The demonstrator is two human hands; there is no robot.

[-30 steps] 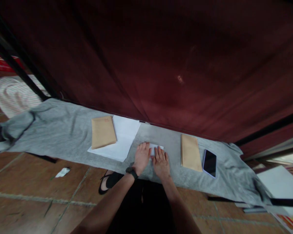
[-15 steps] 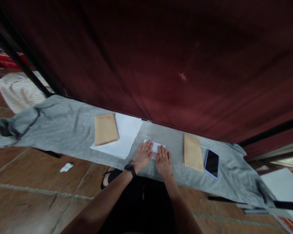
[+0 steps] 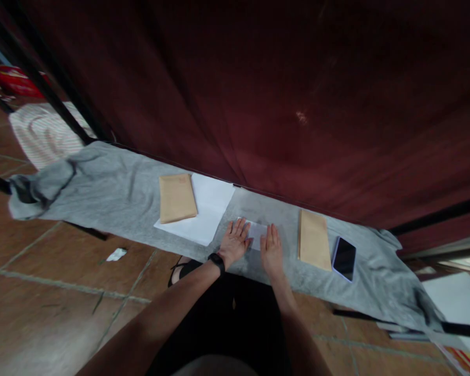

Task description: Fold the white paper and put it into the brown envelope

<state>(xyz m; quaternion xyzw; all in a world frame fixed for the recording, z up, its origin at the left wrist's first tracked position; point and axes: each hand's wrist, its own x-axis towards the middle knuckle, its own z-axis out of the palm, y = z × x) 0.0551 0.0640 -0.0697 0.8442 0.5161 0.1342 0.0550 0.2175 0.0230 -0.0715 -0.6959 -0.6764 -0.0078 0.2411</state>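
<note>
A small folded white paper (image 3: 257,236) lies on the grey cloth between my two hands. My left hand (image 3: 235,243), with a black watch on its wrist, rests flat on the paper's left end, fingers stretched out. At the paper's right edge is my right hand (image 3: 272,251), its fingers straight and close together. Neither hand grips anything. To the left, a stack of brown envelopes (image 3: 177,198) sits partly on large white sheets (image 3: 211,201). Further right lies a second stack of brown envelopes (image 3: 314,240).
A phone (image 3: 343,258) in a pale purple case lies right of the envelopes. Grey cloth (image 3: 113,193) covers the narrow bench. A dark red curtain (image 3: 258,104) hangs right behind it. White boards (image 3: 456,297) stand at the lower right, and crumpled paper (image 3: 116,254) lies on the tiled floor.
My right hand has moved right across the small paper to its right edge, uncovering more of it. My left hand stays on the left end. The whole view has shifted slightly.
</note>
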